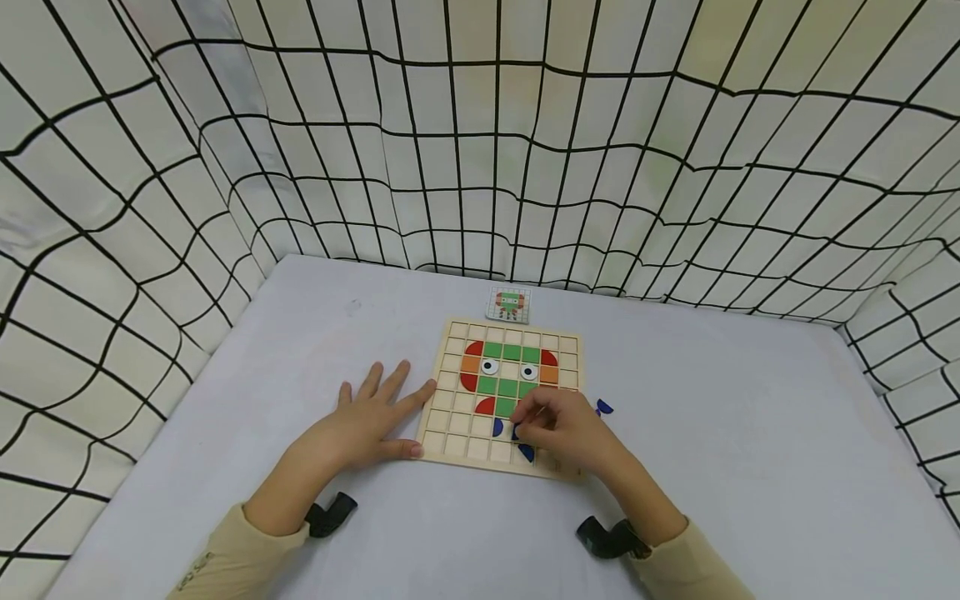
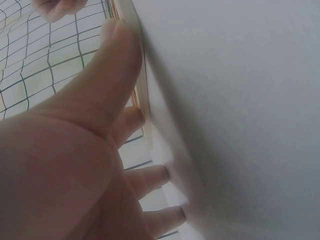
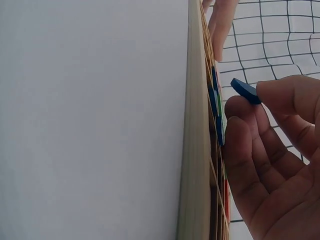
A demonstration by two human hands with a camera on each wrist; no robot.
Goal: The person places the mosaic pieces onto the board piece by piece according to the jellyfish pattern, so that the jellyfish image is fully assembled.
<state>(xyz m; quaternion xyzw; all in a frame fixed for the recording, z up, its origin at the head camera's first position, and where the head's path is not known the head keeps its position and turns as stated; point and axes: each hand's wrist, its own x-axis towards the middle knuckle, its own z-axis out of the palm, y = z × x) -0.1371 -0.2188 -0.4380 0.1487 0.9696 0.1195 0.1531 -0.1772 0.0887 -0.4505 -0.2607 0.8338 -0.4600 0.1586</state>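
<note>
A wooden grid board (image 1: 456, 422) lies on the table, with red, orange, green and eye tiles forming a pattern. My left hand (image 1: 367, 427) rests at its left side, fingers spread, thumb and index finger touching the edge. Over the lower part of the board, my right hand (image 1: 564, 427) pinches a small blue tile (image 3: 245, 91) between thumb and finger. One blue rounded tile (image 1: 498, 427) sits in a cell near the right fingertips, and another blue tile (image 1: 527, 452) lies just below them. The right hand hides some cells on the board's right side.
Behind the board lies a small pattern card (image 1: 509, 305) with a similar coloured figure. Loose blue tiles (image 1: 604, 407) are on the white table (image 1: 720, 433), right of the board. A black grid net (image 1: 495, 133) stands along the back and sides.
</note>
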